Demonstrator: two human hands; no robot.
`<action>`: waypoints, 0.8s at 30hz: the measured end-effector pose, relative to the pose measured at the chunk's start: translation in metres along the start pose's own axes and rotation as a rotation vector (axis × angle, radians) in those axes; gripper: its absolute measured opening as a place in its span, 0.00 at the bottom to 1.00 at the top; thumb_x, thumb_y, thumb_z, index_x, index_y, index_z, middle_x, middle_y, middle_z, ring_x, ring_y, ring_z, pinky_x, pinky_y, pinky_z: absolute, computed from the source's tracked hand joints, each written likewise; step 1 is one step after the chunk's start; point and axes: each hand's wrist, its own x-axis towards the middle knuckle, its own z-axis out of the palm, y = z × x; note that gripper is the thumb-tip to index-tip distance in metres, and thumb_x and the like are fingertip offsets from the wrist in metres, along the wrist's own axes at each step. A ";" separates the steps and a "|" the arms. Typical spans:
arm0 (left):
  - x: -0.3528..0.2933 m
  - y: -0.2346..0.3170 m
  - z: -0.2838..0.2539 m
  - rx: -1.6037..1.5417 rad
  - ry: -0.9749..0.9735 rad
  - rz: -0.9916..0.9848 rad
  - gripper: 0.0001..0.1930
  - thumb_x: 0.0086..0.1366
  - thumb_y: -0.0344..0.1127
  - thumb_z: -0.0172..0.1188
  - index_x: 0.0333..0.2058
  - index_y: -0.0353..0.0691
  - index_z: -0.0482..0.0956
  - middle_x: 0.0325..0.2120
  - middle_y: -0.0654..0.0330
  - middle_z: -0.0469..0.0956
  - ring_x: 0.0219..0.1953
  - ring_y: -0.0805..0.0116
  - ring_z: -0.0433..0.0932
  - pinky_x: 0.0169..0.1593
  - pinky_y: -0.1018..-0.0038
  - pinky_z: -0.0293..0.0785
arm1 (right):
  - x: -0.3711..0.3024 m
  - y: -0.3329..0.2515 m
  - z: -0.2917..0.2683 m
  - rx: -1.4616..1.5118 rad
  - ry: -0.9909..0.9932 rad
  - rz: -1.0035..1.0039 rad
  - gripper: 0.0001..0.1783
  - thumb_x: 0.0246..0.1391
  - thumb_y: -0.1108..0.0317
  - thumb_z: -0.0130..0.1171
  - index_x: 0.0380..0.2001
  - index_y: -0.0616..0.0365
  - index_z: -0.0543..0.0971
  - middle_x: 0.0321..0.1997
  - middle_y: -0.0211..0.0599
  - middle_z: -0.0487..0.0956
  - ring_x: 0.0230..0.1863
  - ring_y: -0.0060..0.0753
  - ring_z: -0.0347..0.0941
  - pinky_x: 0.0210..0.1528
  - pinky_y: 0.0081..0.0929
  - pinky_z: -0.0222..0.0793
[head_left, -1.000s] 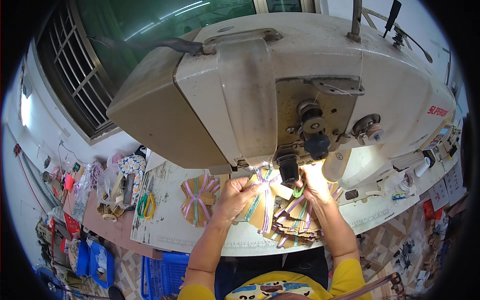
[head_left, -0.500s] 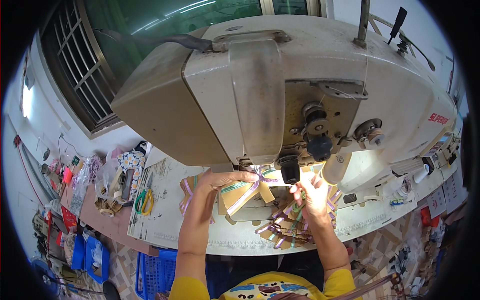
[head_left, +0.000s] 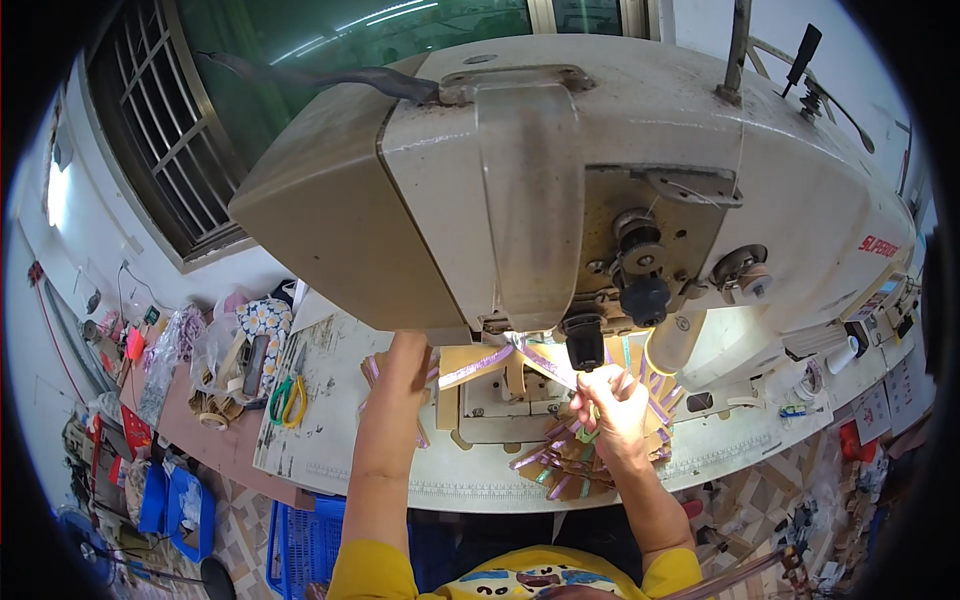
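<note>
Under the sewing machine's head, a tan strip with purple sequin-like trim spreads into two arms from the needle area. One arm of it runs toward my right hand, whose fingers are pinched at its end. A small green thing shows by my right palm; I cannot make out what it is. My left forearm reaches up beneath the machine head, which hides the left hand and its fingers. A fanned pile of similar tan strips with purple and green trim lies beside and below my right hand.
Scissors with green and yellow handles lie on the white machine table, left of my forearm. Further left are plastic bags and a floral cloth. Blue baskets stand below the table's front edge.
My left hand has moved forward, out of sight under the machine head. The trimmed strip has shifted and spread out, and the green-trimmed part near the left hand no longer shows.
</note>
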 end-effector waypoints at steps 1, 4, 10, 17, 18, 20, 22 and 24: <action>-0.002 0.000 -0.001 0.063 0.041 0.017 0.15 0.38 0.32 0.65 0.29 0.38 0.74 0.28 0.58 0.74 0.31 0.65 0.71 0.36 0.73 0.67 | -0.002 0.000 0.001 -0.014 -0.001 0.008 0.07 0.43 0.71 0.54 0.19 0.62 0.69 0.13 0.35 0.71 0.10 0.17 0.61 0.09 0.09 0.52; -0.008 -0.003 -0.002 0.252 0.156 0.076 0.14 0.38 0.31 0.64 0.27 0.38 0.74 0.27 0.59 0.74 0.31 0.64 0.71 0.35 0.72 0.67 | -0.002 -0.003 0.006 -0.054 -0.020 0.064 0.08 0.42 0.69 0.54 0.19 0.62 0.69 0.12 0.35 0.70 0.10 0.18 0.61 0.09 0.09 0.52; -0.066 0.049 0.032 0.150 0.497 0.689 0.10 0.43 0.32 0.58 0.28 0.41 0.73 0.31 0.62 0.71 0.38 0.67 0.69 0.41 0.71 0.63 | -0.002 0.004 0.000 -0.046 -0.022 0.112 0.07 0.40 0.70 0.53 0.19 0.63 0.68 0.12 0.34 0.68 0.09 0.18 0.58 0.10 0.11 0.51; -0.071 0.042 0.041 0.527 0.483 0.850 0.11 0.48 0.31 0.52 0.33 0.37 0.73 0.33 0.61 0.72 0.39 0.69 0.70 0.44 0.73 0.63 | -0.015 0.007 0.012 -0.054 -0.126 0.139 0.07 0.44 0.68 0.54 0.20 0.59 0.69 0.11 0.27 0.68 0.11 0.11 0.57 0.13 0.08 0.51; -0.071 0.039 0.040 0.505 0.471 0.855 0.11 0.48 0.31 0.52 0.33 0.37 0.73 0.34 0.61 0.72 0.39 0.69 0.70 0.44 0.73 0.63 | -0.017 0.013 0.013 -0.057 -0.124 0.137 0.07 0.44 0.68 0.54 0.20 0.59 0.69 0.11 0.27 0.68 0.11 0.11 0.57 0.13 0.08 0.51; -0.071 0.031 0.039 0.488 0.468 0.865 0.11 0.47 0.31 0.52 0.32 0.37 0.74 0.34 0.61 0.72 0.39 0.69 0.70 0.45 0.73 0.63 | -0.021 0.020 0.017 -0.010 -0.167 0.216 0.09 0.46 0.66 0.53 0.20 0.59 0.69 0.12 0.27 0.69 0.11 0.10 0.57 0.13 0.08 0.51; -0.069 0.029 0.037 0.420 0.485 0.886 0.10 0.45 0.28 0.52 0.30 0.38 0.75 0.32 0.63 0.73 0.36 0.69 0.71 0.40 0.73 0.65 | -0.023 0.019 0.020 -0.024 -0.193 0.224 0.09 0.47 0.65 0.53 0.20 0.58 0.68 0.12 0.27 0.69 0.10 0.10 0.57 0.13 0.08 0.51; -0.065 0.030 0.033 0.427 0.481 0.894 0.10 0.45 0.28 0.53 0.30 0.38 0.75 0.32 0.64 0.73 0.36 0.69 0.71 0.40 0.73 0.65 | -0.022 0.019 0.022 -0.006 -0.175 0.221 0.09 0.47 0.65 0.53 0.20 0.57 0.68 0.12 0.28 0.70 0.10 0.10 0.57 0.13 0.08 0.51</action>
